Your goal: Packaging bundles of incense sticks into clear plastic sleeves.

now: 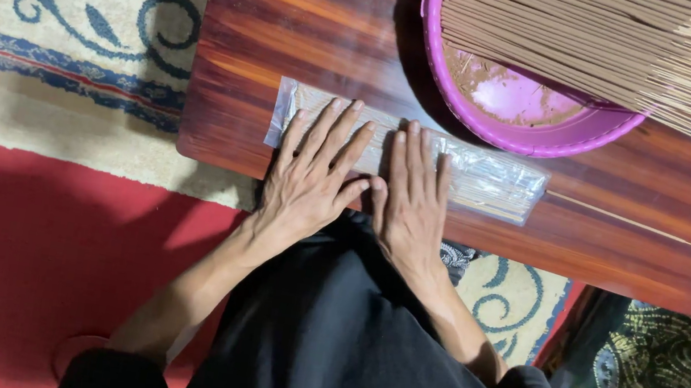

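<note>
Pressing L hand [309,174] & R hand [411,196] flat on clear packet [491,180]

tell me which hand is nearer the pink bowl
Right. The right hand lies flat on the clear packet just below the pink bowl; the left hand presses the packet's other end, farther left.

A home floor: a low wooden table [315,28] over a patterned rug [64,19] and red carpet [21,257].
</note>
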